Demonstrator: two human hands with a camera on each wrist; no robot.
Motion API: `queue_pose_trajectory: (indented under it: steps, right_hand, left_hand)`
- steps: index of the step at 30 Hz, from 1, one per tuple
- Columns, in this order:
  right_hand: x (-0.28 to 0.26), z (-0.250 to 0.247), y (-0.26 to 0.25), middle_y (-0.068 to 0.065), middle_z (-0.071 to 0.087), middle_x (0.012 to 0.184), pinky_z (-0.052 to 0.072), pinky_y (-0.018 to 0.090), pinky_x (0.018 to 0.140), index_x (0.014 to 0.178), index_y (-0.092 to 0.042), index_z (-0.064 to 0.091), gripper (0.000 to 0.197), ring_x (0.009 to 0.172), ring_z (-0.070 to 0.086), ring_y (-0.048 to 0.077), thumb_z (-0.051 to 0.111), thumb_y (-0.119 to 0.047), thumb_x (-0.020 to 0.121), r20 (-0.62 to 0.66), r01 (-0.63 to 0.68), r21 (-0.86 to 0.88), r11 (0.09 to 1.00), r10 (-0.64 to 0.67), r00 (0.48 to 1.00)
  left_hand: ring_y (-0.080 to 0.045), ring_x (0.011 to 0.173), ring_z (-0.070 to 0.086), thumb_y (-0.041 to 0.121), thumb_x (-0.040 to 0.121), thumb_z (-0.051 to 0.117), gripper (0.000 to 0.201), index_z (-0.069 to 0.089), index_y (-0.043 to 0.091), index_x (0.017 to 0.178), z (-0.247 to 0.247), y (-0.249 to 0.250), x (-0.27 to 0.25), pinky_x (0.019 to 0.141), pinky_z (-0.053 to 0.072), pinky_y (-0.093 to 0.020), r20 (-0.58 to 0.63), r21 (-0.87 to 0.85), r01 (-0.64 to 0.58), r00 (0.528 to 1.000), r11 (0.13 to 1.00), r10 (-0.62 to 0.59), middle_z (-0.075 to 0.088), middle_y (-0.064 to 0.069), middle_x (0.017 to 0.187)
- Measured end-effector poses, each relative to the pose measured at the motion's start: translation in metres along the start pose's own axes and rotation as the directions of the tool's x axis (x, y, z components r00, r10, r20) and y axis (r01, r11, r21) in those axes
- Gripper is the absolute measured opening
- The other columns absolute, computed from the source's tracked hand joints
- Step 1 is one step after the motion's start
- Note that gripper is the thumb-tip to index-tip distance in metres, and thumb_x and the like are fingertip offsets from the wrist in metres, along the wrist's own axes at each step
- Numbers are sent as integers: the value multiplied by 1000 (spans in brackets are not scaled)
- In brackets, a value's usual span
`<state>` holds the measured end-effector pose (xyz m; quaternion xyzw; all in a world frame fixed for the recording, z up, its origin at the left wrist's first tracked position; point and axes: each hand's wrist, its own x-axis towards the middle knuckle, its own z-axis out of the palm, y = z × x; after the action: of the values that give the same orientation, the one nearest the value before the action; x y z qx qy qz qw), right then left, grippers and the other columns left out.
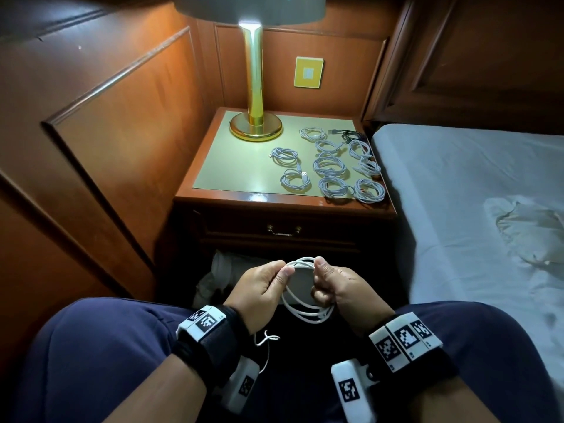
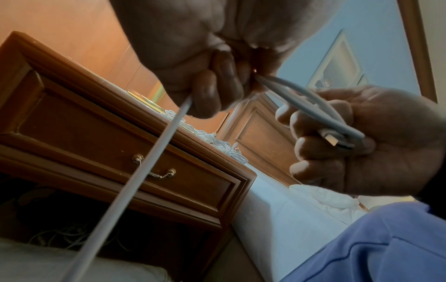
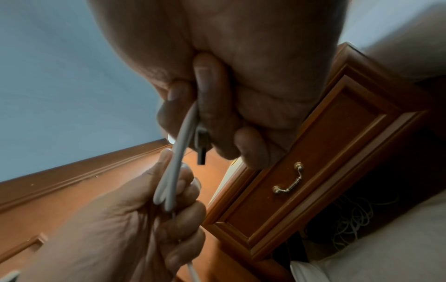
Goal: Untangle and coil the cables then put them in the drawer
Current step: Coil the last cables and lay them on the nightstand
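White coiled cables [image 1: 329, 166], about nine loose rings of thin cord, lie spread over the right half of the pale-topped wooden nightstand [image 1: 232, 166], with one dark cable bundle [image 1: 351, 135] at the back near the bed and a brass lamp base [image 1: 255, 126] standing at the rear left. From my remote seat I see nothing between my hands and the closed wooden drawer with a brass handle [image 1: 284, 231]; below it, in the open shelf, a loose tangle of pale cords [image 3: 352, 215] sits in shadow. Reddish wood panelling lines the wall on the left, and a grey-sheeted bed [image 1: 457, 190] runs along the right. Low over my lap, I hold a smooth white cable [image 1: 305, 288] gathered into a few round loops: my left hand [image 1: 259, 288] pinches the top of the loops between thumb and fingers, my right hand [image 1: 338, 285] is curled round the other side, with a plug end [image 3: 201, 148] poking out below its fingers. A free tail [image 1: 265, 340] dangles beneath my left wrist.
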<state>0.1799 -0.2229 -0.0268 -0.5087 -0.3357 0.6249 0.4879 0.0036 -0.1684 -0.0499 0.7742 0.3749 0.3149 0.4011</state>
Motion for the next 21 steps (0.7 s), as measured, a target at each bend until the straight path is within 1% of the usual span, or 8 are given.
queue_pose_trajectory:
  steps: [2, 4, 7, 11, 14, 17, 19, 21]
  right_hand:
    - [0, 0, 1, 0, 25, 56, 12, 32, 55, 60, -22, 43, 46, 50, 21, 13, 58, -49, 93, 1, -10, 26, 1000, 10, 1000]
    - [0, -1, 0, 1, 25, 56, 14, 29, 52, 63, -20, 39, 43, 48, 23, 11, 57, -50, 87, 10, -4, 26, 1000, 4, 1000]
    - [-3, -1, -2, 0, 27, 54, 19, 24, 47, 62, -22, 39, 42, 47, 22, 11, 55, -51, 88, 15, 14, 10, 1000, -14, 1000]
    - [-4, -7, -6, -3, 29, 50, 16, 28, 50, 59, -23, 41, 46, 47, 22, 12, 58, -50, 92, -100, 67, 56, 996, -61, 993]
    - [-2, -15, -10, -5, 28, 49, 8, 38, 62, 61, -21, 45, 41, 44, 24, 10, 59, -46, 90, -151, 86, 178, 980, -59, 987]
    - [-7, -12, -10, -4, 25, 47, 17, 28, 50, 64, -19, 37, 40, 41, 24, 10, 55, -43, 92, -51, 9, 186, 982, 0, 999]
    - [-12, -6, -9, -3, 25, 48, 20, 25, 47, 65, -20, 33, 44, 43, 24, 10, 56, -43, 94, 7, -1, 115, 993, 0, 1000]
    - [-10, -5, -8, -3, 25, 48, 19, 27, 48, 64, -19, 34, 43, 43, 23, 10, 55, -43, 94, -16, 13, 101, 995, -11, 1000]
  left_hand:
    - [-25, 66, 55, 55, 97, 36, 58, 57, 4, 78, 0, 1, 0, 66, 45, -44, -6, -13, -7, 1000, 1000, 7, 57, -11, 69]
    - [-18, 61, 50, 53, 98, 38, 54, 53, 7, 74, -1, 3, 0, 63, 44, -40, -9, -29, -16, 1000, 999, 15, 51, -2, 63]
    - [-3, 58, 42, 44, 100, 42, 40, 51, 14, 73, -2, 6, -2, 59, 37, -24, -3, -90, -8, 1000, 996, 8, 44, 12, 61]
    - [0, 58, 44, 31, 98, 45, 27, 60, 15, 81, -10, 2, 1, 60, 34, -15, -18, -156, 19, 1000, 988, -22, 51, 18, 62]
    - [-2, 70, 52, 25, 94, 49, 20, 65, 17, 83, -22, -10, 8, 69, 38, -17, -84, -119, 22, 996, 993, -32, 59, 17, 73]
    - [0, 90, 62, 21, 97, 55, 19, 74, 24, 101, -24, -15, 11, 83, 43, -14, -206, -121, 56, 975, 991, -81, 69, 12, 92]
    - [7, 87, 64, 16, 98, 62, 23, 74, 27, 113, -23, -17, 11, 82, 43, -8, -259, -188, 113, 953, 976, -160, 71, 12, 93]
    - [6, 95, 66, 23, 93, 69, 20, 76, 32, 109, -22, -22, 11, 90, 46, -14, -294, -178, 184, 928, 967, -230, 75, 13, 95]
